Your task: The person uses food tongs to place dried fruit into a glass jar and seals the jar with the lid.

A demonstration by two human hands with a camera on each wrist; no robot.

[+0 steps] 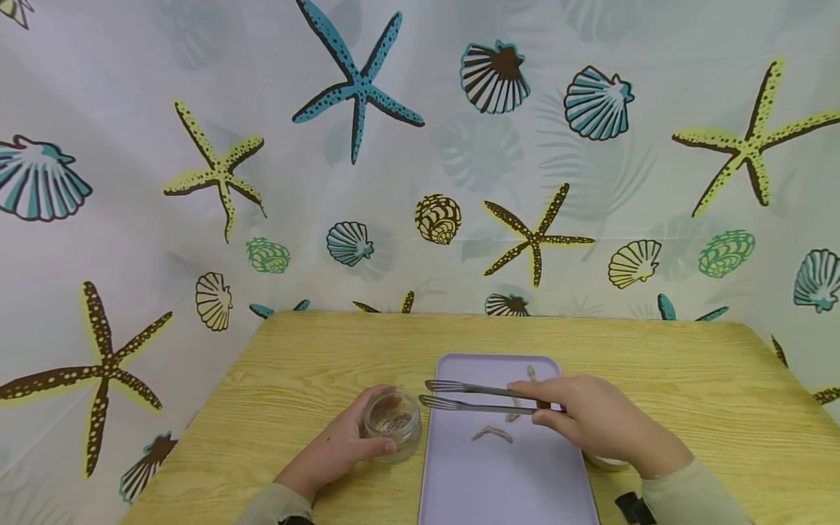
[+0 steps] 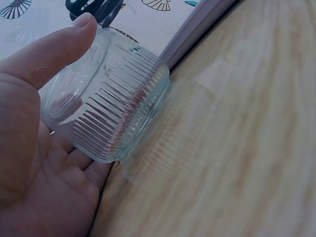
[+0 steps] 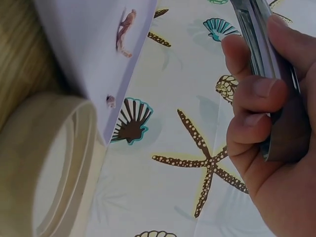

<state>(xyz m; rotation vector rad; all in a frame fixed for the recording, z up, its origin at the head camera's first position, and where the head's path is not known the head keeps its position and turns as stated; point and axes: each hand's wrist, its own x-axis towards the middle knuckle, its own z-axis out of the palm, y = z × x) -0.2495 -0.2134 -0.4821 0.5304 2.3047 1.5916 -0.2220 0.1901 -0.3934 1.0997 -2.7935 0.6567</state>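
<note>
My left hand (image 1: 344,446) grips a clear glass jar (image 1: 408,446) from its left side, thumb along the near side. In the left wrist view the jar's ribbed wall shows reddish-brown bits lying at the bottom. Metal tongs (image 1: 482,407) are held in my right hand (image 1: 604,419), the fingers curled round their handle end. Their slotted tips are slightly apart with nothing between them, over the tray's left edge beside the jar mouth. On the lavender tray (image 1: 505,481) lie several thin, twisted brownish strips (image 1: 492,430), some partly hidden behind the tongs and right hand.
A round cream-coloured container or lid (image 3: 84,128) stands right of the tray, mostly hidden under my right wrist in the head view. Behind the wooden table (image 1: 341,350) hangs a curtain (image 1: 407,168) printed with starfish and shells.
</note>
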